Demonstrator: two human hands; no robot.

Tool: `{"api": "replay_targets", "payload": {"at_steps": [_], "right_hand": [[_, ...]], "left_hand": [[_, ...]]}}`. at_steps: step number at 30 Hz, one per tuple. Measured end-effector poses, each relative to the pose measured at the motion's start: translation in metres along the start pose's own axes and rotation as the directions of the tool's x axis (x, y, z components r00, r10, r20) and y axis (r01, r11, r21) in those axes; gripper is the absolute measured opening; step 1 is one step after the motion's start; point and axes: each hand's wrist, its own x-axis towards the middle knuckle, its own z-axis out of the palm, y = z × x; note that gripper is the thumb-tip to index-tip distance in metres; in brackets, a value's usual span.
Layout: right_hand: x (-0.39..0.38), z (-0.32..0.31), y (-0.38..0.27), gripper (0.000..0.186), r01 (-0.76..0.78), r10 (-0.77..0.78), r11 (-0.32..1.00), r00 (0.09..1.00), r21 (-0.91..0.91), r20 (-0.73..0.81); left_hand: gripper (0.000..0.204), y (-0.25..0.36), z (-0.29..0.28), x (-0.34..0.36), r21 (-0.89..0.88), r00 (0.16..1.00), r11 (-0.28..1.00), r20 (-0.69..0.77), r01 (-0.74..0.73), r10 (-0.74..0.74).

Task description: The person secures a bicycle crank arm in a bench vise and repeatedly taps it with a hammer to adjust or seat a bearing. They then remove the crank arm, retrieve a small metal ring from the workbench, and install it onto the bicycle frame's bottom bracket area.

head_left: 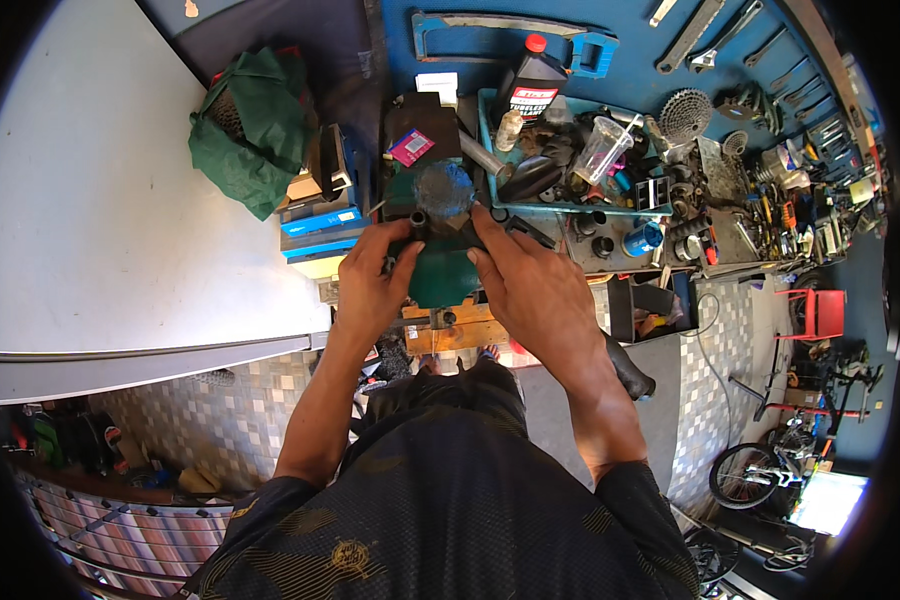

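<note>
A green bench vise [445,275] stands in front of me at the bench's edge, with a round, worn blue-grey top [443,190] behind its front part. My left hand [375,280] is at its left side, thumb and fingers closed around a small dark cylindrical part [418,222]. On the other side, my right hand [530,285] has its thumb and forefinger bent together near the vise jaws. A dark piece shows between those fingertips, too small and shaded to name. A pink packet [411,147] lies just behind the vise.
A teal tray [590,208] behind my right hand holds a black bottle with a red cap [532,75], a clear plastic cup [604,150] and loose parts. Blue boxes [320,235] and a green cloth [255,130] are at left beside a large white surface [140,230]. Tools crowd the right.
</note>
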Motion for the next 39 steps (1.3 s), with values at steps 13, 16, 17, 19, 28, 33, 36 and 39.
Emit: {"api": "replay_targets", "payload": {"at_steps": [13, 16, 17, 19, 28, 33, 36, 39], "right_hand": [[-0.0026, 0.006, 0.0037, 0.047, -0.009, 0.009, 1.0, 1.0, -0.025, -0.009], [-0.0042, 0.0064, 0.0032, 0.047, -0.022, 0.022, 1.0, 1.0, -0.009, -0.012], [-0.0049, 0.0065, 0.003, 0.047, -0.025, 0.025, 1.0, 1.0, 0.0, -0.013], [-0.0057, 0.0063, 0.0036, 0.047, -0.027, 0.027, 1.0, 0.999, 0.006, -0.018], [-0.0052, 0.0064, 0.0045, 0.048, -0.028, 0.028, 1.0, 0.999, -0.001, -0.015], [-0.0044, 0.0063, 0.0057, 0.048, -0.027, 0.027, 1.0, 1.0, 0.005, -0.006], [-0.0034, 0.0058, 0.0055, 0.048, -0.029, 0.029, 0.999, 1.0, 0.02, 0.001], [-0.0027, 0.0037, 0.003, 0.047, -0.043, 0.043, 0.999, 0.999, 0.009, 0.011]], "left_hand": [[0.03, -0.0029, 0.0032, -0.0008, -0.01, 1.0, 1.0, -0.029, 0.001, -0.001], [0.034, -0.0012, 0.0056, -0.0024, -0.007, 0.999, 1.0, -0.048, 0.005, -0.005], [0.035, -0.0008, 0.0055, -0.0031, 0.001, 0.999, 1.0, -0.04, 0.004, -0.004], [0.036, -0.0004, 0.0048, -0.0034, 0.013, 1.0, 1.0, -0.029, 0.002, -0.002], [0.031, 0.0018, 0.0027, -0.0005, -0.012, 0.998, 0.999, -0.023, -0.053, 0.053], [0.028, 0.0036, 0.0002, 0.0021, 0.005, 1.0, 1.0, 0.005, -0.027, 0.027], [0.027, 0.0039, -0.0008, 0.0037, 0.004, 0.999, 1.0, 0.022, -0.026, 0.026], [0.027, 0.004, -0.0009, 0.0034, 0.01, 0.999, 1.0, 0.036, -0.018, 0.018]]}}
